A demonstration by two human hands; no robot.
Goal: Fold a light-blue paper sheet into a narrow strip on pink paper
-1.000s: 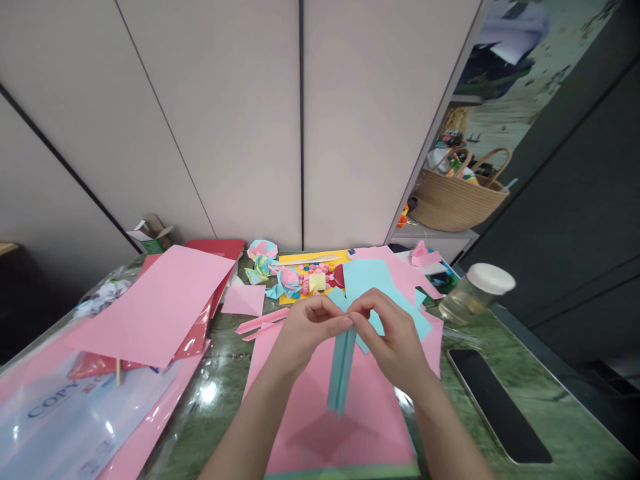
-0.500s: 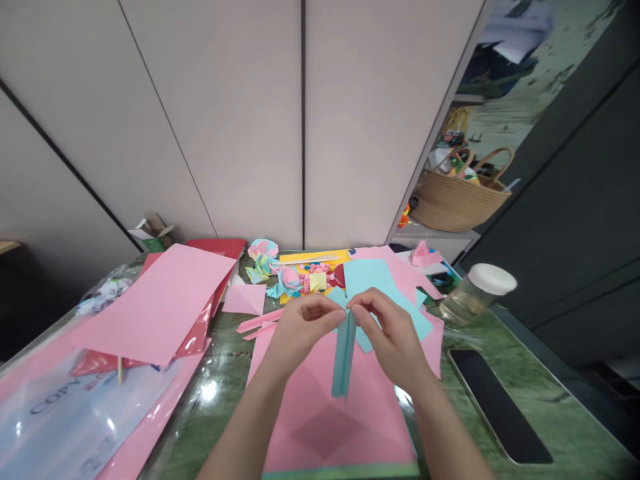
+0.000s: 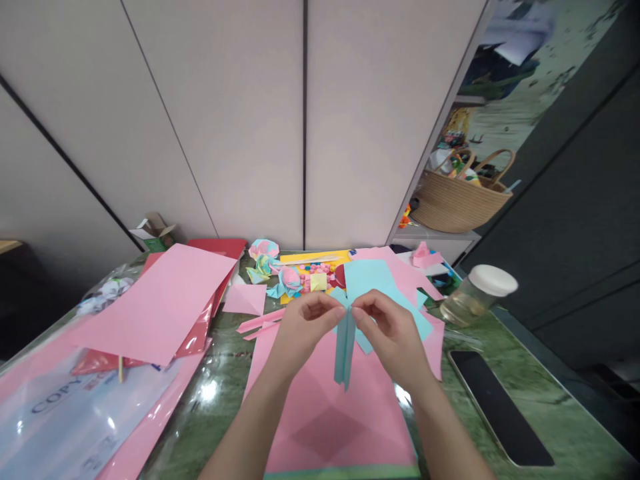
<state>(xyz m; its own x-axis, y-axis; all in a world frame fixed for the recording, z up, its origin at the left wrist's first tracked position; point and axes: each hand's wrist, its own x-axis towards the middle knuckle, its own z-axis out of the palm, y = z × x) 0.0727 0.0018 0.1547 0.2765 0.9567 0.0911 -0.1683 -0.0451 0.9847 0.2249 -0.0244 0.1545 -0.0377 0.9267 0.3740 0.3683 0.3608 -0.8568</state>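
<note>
A narrow folded strip of teal paper (image 3: 344,350) hangs upright above a stack of pink sheets (image 3: 335,427). My left hand (image 3: 310,327) pinches its top edge from the left, thumb against fingertips. From the right, my right hand (image 3: 387,330) pinches the same top end, and the two sets of fingertips nearly meet. A lengthwise crease runs down the strip, and its lower end is loose. Behind my hands lie light blue sheets (image 3: 370,277), partly hidden by my right hand. Folded pink strips (image 3: 260,321) are beside my left hand.
A lidded jar (image 3: 475,293) and a phone (image 3: 500,407) are on the right. Crumpled paper flowers (image 3: 287,281) lie at the back. Pink sheets (image 3: 165,300) and a plastic packet (image 3: 100,413) cover the left. Cabinet panels (image 3: 240,120) rise behind the table.
The lower end of the teal strip has swung up slightly and its bottom edge looks more parted. Both hands keep their pinch in nearly the same place.
</note>
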